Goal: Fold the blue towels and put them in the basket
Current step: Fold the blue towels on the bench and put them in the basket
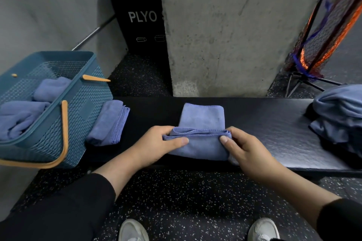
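Head view: both hands grip the near fold of a towel at mid counter, the left hand pinching its left end with thumb on top and fingers tucked behind, the right hand doing the same at the right end. The near part is doubled up into a thick band between the hands, while the far part lies flat and square on the counter beyond them. By my judgement the step in hand is a further fold, bringing the near band over the flat part; the next move calls for carrying both ends forward evenly so the edges line up, then pressing it flat. The cloth is soft blue microfibre with a stitched hem, limp enough to sag if one end lags. A folded towel lies to the left, just beside the basket, which already holds more folded ones. Unfolded towels sit in a pile at the counter's right end.
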Available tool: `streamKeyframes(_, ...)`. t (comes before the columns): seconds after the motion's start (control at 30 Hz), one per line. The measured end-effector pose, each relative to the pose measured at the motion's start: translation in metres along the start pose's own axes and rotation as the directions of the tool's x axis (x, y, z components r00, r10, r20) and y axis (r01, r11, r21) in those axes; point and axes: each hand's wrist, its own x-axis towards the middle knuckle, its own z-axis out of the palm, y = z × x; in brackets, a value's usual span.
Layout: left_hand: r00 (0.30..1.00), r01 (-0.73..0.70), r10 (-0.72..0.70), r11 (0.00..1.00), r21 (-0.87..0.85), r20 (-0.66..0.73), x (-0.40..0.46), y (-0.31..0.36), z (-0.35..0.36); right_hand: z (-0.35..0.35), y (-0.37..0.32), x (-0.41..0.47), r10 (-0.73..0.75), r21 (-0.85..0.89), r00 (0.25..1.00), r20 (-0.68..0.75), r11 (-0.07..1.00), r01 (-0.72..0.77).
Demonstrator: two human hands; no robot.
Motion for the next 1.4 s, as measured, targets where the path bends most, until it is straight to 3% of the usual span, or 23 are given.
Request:
streamKeyframes(0.17, 0.996, 0.069, -0.058, 0.985, -0.156, 0.073, 0.019, 0.006, -0.005, -0.001, 0.003, 0.029, 0.048, 0.033, 0.986, -0.158, 0.999, -0.044)
streamKeyframes(0.33, 0.962, 0.139, -0.199, 0.948, -0.287, -0.190, 0.056, -0.004, -0.007, -0.007, 0.020, 0.076, 0.170, 0.074, 0.953, -0.250, 0.985, -0.157)
streamKeyframes(0.4, 0.934, 0.168, -0.216, 0.969, -0.183, -0.285, 0.068, -0.005, -0.006, -0.011, 0.027, 0.091, 0.233, 0.015, 0.943, -0.236, 0.971, -0.237)
streamKeyframes(0.5, 0.912, 0.125, 0.010, 0.945, 0.302, -0.409, 0.070, -0.009, -0.004, -0.015, 0.041, 0.100, 0.166, -0.299, 0.931, -0.326, 0.916, -0.268)
streamKeyframes(0.6, 0.957, -0.106, 0.250, 0.779, 0.618, -0.150, 0.063, -0.012, 0.005, -0.015, 0.045, 0.092, -0.103, -0.442, 0.943, -0.317, 0.896, -0.051)
streamKeyframes(0.7, 0.983, -0.176, 0.151, 0.601, 0.780, 0.106, 0.063, -0.015, 0.020, -0.005, 0.044, 0.080, -0.259, -0.546, 0.960, -0.104, 0.822, 0.162)
streamKeyframes(0.8, 0.979, -0.169, -0.018, 0.501, 0.849, 0.205, 0.062, -0.023, 0.030, 0.008, 0.048, 0.065, -0.015, -0.658, 0.978, 0.208, 0.737, 0.151)
streamKeyframes(0.87, 0.976, -0.152, -0.059, 0.510, 0.847, 0.210, 0.060, -0.028, 0.029, 0.007, 0.060, 0.060, 0.091, -0.728, 0.951, 0.295, 0.666, 0.162)
streamKeyframes(1.03, 0.978, -0.110, -0.099, 0.513, 0.851, 0.186, 0.049, -0.038, 0.015, -0.008, 0.075, 0.057, 0.008, -0.696, 0.969, 0.246, 0.698, 0.171)
streamKeyframes(1.17, 0.983, -0.179, 0.065, 0.487, 0.855, 0.169, 0.039, -0.044, 0.008, -0.015, 0.079, 0.043, -0.273, -0.632, 0.930, 0.246, 0.682, 0.368)
streamKeyframes(1.27, 0.956, -0.287, 0.206, 0.504, 0.815, 0.209, 0.032, -0.049, 0.005, -0.011, 0.082, 0.039, -0.299, -0.641, 0.918, 0.261, 0.657, 0.396)
streamKeyframes(1.4, 0.954, -0.295, 0.209, 0.496, 0.817, 0.217, 0.030, -0.049, 0.007, -0.005, 0.070, 0.043, -0.344, -0.603, 0.929, 0.140, 0.714, 0.355)
